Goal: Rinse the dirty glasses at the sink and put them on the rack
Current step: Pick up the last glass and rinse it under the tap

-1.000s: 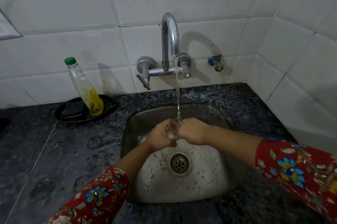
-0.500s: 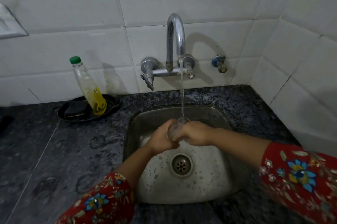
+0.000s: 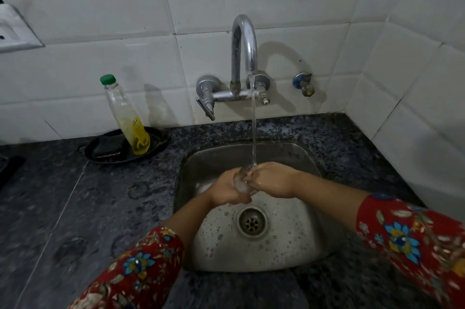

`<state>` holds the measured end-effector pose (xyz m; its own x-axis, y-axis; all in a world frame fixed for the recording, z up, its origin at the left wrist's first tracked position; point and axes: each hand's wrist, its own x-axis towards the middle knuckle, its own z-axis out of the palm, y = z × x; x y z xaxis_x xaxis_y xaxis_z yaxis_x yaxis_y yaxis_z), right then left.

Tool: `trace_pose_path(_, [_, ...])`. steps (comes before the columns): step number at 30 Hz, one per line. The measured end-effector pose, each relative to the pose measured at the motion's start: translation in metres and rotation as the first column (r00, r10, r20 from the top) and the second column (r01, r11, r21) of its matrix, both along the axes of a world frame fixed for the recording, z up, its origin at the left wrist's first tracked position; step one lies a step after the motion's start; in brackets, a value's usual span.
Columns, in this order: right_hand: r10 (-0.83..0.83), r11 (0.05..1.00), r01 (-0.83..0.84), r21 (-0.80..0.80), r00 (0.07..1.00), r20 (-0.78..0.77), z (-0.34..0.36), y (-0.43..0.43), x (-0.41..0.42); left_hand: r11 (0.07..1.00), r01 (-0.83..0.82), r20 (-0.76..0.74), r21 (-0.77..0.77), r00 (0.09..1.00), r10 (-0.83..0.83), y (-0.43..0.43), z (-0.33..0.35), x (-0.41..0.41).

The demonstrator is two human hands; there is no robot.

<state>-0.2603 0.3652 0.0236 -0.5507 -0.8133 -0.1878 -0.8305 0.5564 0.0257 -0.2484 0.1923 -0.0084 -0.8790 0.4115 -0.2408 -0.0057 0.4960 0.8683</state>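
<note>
A small clear glass [image 3: 242, 181] is held between both hands over the steel sink [image 3: 297, 155], under the running water stream [image 3: 253, 127] from the chrome tap [image 3: 243, 44]. My left hand [image 3: 227, 189] wraps the glass from the left and below. My right hand [image 3: 273, 179] grips it from the right, fingers at its rim. Most of the glass is hidden by the fingers. Water lands where the glass meets my right fingers. No rack is in view.
A nearly empty soap bottle [image 3: 125, 117] with a green cap stands in a black dish [image 3: 156, 144] with a dark scrubber [image 3: 108, 149], left of the sink on the dark granite counter [image 3: 75, 208]. White tiled walls close the back and right. Drain [image 3: 252, 222] sits below the hands.
The hands and glass stay under the stream, turning the glass slightly; the view has shifted a little, so the sink sits lower in the picture.
</note>
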Motion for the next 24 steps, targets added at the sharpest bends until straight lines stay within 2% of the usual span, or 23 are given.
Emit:
trace_pose_path(2, [-0.171, 0.985, 0.175, 0.004, 0.961, 0.216, -0.007, -0.011, 0.004, 0.996, -0.094, -0.051, 0.011, 0.994, 0.094, 0.006, -0.003, 0.008])
trace_pose_path(3, [-0.229, 0.958, 0.278, -0.071, 0.891, 0.392, -0.007, -0.017, 0.008, 0.992, -0.119, -0.105, -0.031, 0.988, 0.115, 0.008, -0.001, 0.011])
trace_pose_path(4, [-0.259, 0.887, 0.426, -0.176, 0.777, 0.574, -0.008, -0.02, 0.012, 0.985, -0.135, -0.17, -0.108, 0.979, 0.116, 0.008, 0.002, 0.014])
trace_pose_path(5, [-0.246, 0.749, 0.615, -0.249, 0.606, 0.757, -0.007, -0.022, 0.018, 0.962, -0.148, -0.246, -0.228, 0.965, 0.091, 0.006, 0.006, 0.017])
trace_pose_path(6, [-0.188, 0.582, 0.775, -0.245, 0.422, 0.887, -0.006, -0.024, 0.024, 0.92, -0.159, -0.329, -0.359, 0.944, 0.035, 0.004, 0.01, 0.019])
trace_pose_path(7, [-0.11, 0.447, 0.87, -0.206, 0.282, 0.953, -0.005, -0.025, 0.032, 0.867, -0.165, -0.386, -0.47, 0.922, -0.034, 0.001, 0.013, 0.022])
trace_pose_path(9, [0.01, 0.293, 0.949, -0.119, 0.121, 0.993, -0.009, -0.027, 0.041, 0.748, -0.157, -0.397, -0.644, 0.905, -0.152, -0.004, 0.02, 0.027])
trace_pose_path(12, [0.172, 0.179, 0.983, 0.041, -0.072, 0.982, -0.02, -0.032, 0.047, 0.533, -0.092, -0.283, -0.841, 0.915, -0.289, -0.009, 0.03, 0.028])
trace_pose_path(15, [0.294, 0.04, 0.967, 0.252, -0.253, 0.922, -0.027, -0.03, 0.054, 0.297, -0.042, -0.154, -0.954, 0.919, -0.364, -0.008, 0.035, 0.025])
trace_pose_path(17, [0.342, -0.049, 0.944, 0.326, -0.29, 0.894, -0.029, -0.021, 0.058, 0.215, -0.046, -0.127, -0.976, 0.917, -0.377, -0.006, 0.037, 0.024])
trace_pose_path(19, [0.35, -0.08, 0.95, 0.303, -0.258, 0.901, -0.034, -0.011, 0.057, 0.234, -0.045, -0.13, -0.971, 0.923, -0.363, -0.004, 0.039, 0.022])
trace_pose_path(21, [0.245, -0.095, 0.985, 0.142, -0.115, 0.963, -0.034, -0.009, 0.055, 0.345, -0.011, -0.127, -0.938, 0.941, -0.315, -0.004, 0.04, 0.019])
trace_pose_path(23, [0.051, -0.066, 0.99, -0.125, 0.129, 0.99, -0.03, -0.015, 0.055, 0.554, -0.003, -0.141, -0.833, 0.968, -0.208, -0.004, 0.033, 0.014])
trace_pose_path(24, [-0.072, 0.003, 0.962, -0.274, 0.274, 0.959, -0.029, -0.019, 0.056, 0.687, -0.012, -0.127, -0.727, 0.985, -0.117, -0.003, 0.029, 0.012])
